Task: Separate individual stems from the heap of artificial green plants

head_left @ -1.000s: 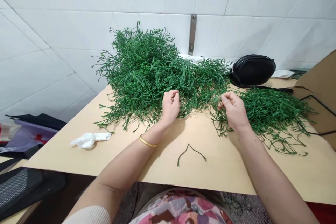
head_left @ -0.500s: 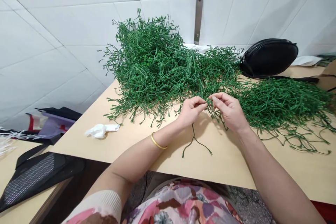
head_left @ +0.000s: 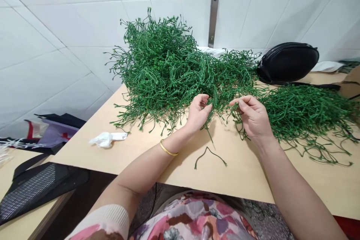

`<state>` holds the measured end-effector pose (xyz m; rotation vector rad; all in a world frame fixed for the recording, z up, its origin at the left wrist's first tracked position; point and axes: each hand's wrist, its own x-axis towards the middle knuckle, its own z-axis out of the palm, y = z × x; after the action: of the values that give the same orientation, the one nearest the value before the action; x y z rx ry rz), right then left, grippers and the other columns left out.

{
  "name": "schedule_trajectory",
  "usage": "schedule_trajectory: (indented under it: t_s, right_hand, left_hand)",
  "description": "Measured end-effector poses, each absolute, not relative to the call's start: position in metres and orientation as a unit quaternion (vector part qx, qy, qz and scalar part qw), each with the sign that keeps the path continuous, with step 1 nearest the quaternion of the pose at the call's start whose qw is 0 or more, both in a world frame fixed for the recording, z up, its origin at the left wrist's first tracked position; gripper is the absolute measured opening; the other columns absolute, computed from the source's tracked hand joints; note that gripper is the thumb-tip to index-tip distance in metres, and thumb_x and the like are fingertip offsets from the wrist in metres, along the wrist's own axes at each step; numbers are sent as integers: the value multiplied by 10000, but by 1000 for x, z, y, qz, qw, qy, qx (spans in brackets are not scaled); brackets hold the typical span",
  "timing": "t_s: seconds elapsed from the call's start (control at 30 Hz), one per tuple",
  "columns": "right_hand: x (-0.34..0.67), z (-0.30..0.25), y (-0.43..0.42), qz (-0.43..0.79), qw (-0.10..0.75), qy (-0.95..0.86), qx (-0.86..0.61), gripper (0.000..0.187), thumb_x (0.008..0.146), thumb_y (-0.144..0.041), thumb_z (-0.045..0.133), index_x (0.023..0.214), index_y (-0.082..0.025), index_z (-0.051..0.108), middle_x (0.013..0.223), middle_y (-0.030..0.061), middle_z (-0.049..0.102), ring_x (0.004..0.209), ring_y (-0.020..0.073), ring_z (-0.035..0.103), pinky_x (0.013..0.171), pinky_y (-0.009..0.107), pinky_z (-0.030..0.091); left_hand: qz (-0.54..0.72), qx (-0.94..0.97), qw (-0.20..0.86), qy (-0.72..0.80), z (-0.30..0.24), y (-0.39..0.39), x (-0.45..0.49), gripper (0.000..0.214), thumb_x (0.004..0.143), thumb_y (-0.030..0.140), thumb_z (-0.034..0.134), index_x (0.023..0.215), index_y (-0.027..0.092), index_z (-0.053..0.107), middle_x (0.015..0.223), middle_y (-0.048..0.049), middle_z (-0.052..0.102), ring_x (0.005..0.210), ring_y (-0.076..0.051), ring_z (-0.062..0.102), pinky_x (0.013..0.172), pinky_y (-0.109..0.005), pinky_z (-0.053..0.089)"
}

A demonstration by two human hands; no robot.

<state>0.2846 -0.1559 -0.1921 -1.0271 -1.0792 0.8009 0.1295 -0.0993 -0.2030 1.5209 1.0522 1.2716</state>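
Glossy white tiles cover the wall (head_left: 70, 26) behind and to the left, and an even, soft light lies on them. A narrow metal strip (head_left: 213, 18) is fixed upright on the wall above the far edge of the surface (head_left: 242, 180), a pale wood top. A second table (head_left: 19, 228) of similar wood stands off its left edge. Speckled grey floor (head_left: 264, 221) shows beneath the near edge.

**Tally**

Two heaps of green sprigs, perhaps joined: a big heap (head_left: 163, 67) far left, a flatter heap (head_left: 303, 108) right. One loose sprig (head_left: 209, 155) near. One white tissue (head_left: 105, 139), one black pouch (head_left: 288, 62). Two hands: left hand (head_left: 197, 114), right hand (head_left: 254, 117).
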Motion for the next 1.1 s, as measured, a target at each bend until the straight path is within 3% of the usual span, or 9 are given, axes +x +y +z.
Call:
schedule_trajectory:
  t_s: [0.13,0.27,0.43,0.67,0.83,1.0,1.1]
  right_hand:
    - [279,-193,-157,348,653,-482,-468,175,707,-364,665,739,-212,584,689,-15,551,646,114,467,626,255,388]
    - [275,-193,-158,325,643,-498,-483,199,713,-396,662,742,-214,587,697,-9,542,665,125,478,632,268,406]
    - [273,-194,-159,308,645,-519,-468,160,733,-364,653,767,-213,609,739,-7,573,714,131,516,677,275,423]
    - [276,-196,-159,339,579,-547,-500,179,737,-375,652,758,-204,605,686,-13,546,648,118,474,595,250,397]
    - [278,-198,-157,375,562,-542,-500,234,764,-426,616,733,-203,553,660,-23,505,627,110,458,592,245,395]
    - [280,-198,-157,453,564,-515,-460,224,714,-416,668,753,-212,584,704,-16,539,649,115,488,636,259,423]
    - [286,-197,-158,533,541,-491,-427,253,667,-408,705,794,-216,600,757,-1,574,684,128,522,667,280,437]
  left_hand:
    - [519,701,337,355,-191,-110,128,89,774,189,534,792,175,620,892,-54,590,857,-137,522,752,-272,415]
    - [501,758,270,317,-184,-123,129,99,768,273,592,741,200,653,1005,-65,623,1019,-185,498,929,-344,359]
    - [446,756,371,304,-187,-127,133,108,753,286,606,719,185,625,762,-25,622,758,-133,525,775,-284,396]
    - [442,655,511,338,-184,-125,136,69,725,161,552,660,159,531,568,46,467,531,-64,383,539,-210,323]
    - [446,667,486,347,-182,-122,134,100,727,128,522,632,155,537,598,29,496,587,-78,434,597,-223,369]
    - [497,698,393,334,-188,-113,132,61,655,111,612,614,154,612,956,-38,559,911,-135,521,840,-280,394]
    - [486,704,404,323,-189,-111,130,84,675,120,597,602,162,601,869,-27,569,849,-131,537,841,-299,402]
